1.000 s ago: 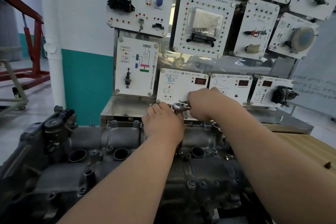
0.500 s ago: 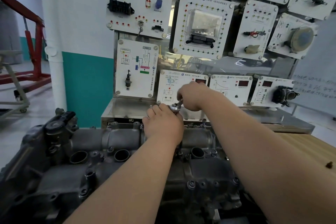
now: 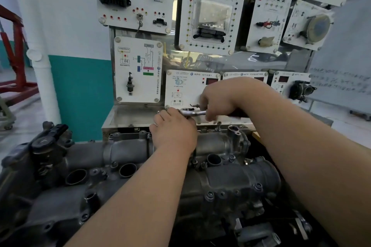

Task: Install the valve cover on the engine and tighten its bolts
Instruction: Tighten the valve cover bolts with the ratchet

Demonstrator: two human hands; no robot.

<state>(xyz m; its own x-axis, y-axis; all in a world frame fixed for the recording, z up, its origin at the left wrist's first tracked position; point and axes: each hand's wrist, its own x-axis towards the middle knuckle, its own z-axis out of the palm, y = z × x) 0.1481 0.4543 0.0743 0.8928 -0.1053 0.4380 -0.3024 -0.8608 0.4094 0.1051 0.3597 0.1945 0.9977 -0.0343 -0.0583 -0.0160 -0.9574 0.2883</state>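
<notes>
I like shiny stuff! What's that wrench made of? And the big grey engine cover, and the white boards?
The wrench looks like polished, probably chromed steel: it gleams with bright highlights. The cover seems cast metal, perhaps aluminium: dull grey, rough, grimy. The boards are smooth white sheets, maybe plastic or painted metal, with printed diagrams and corner fasteners.

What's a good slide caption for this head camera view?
Right hand grips the ratchet while the left hand steadies its head above the valve cover.
</notes>
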